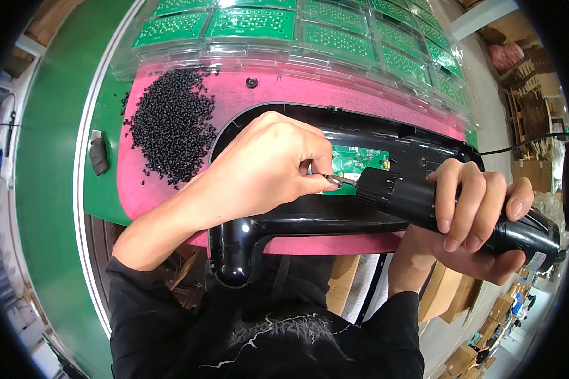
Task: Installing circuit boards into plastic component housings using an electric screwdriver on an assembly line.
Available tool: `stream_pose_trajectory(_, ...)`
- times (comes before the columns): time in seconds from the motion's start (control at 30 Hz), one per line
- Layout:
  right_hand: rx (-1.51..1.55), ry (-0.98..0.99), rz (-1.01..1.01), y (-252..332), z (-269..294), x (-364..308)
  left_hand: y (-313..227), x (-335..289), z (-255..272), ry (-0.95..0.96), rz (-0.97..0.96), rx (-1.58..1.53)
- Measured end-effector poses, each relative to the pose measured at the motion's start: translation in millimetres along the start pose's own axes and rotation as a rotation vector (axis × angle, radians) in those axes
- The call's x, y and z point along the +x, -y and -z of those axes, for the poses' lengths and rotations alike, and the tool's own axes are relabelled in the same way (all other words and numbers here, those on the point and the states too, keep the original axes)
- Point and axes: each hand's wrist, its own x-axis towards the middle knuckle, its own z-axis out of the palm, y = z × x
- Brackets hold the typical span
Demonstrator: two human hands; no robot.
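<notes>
the screwdriver i grip is black, with small white marks around its collar and a white label near its end; its bit is silvery grey. the glossy housing before me is black too, and its circuit board is green, flecked with pale parts. my mat is bright pink, the heap of small pieces on it black. beyond, i see green boards dotted in pale gold. the table is green with a white edge stripe. my black shirt carries grey lettering and white, lightning-like streaks.
</notes>
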Motion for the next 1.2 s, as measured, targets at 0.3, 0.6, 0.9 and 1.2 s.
stream_pose_trajectory(0.3,-0.019,0.023,0.002,-3.0,-4.5,-3.7,11.2,0.8,-4.0,0.021,-0.209,0.07)
stream_pose_trajectory(0.6,-0.002,-0.008,0.03,-1.3,-2.5,-4.0,6.1,1.1,0.4,0.029,-0.151,-0.016)
stream_pose_trajectory(0.9,-0.036,-0.013,-0.002,-2.7,-4.0,-4.3,12.5,1.7,-4.4,-0.03,-0.331,0.126)
stream_pose_trajectory(1.2,-0.014,-0.017,0.023,-5.8,-5.6,-6.4,8.2,1.5,-2.3,0.021,-0.298,0.107)
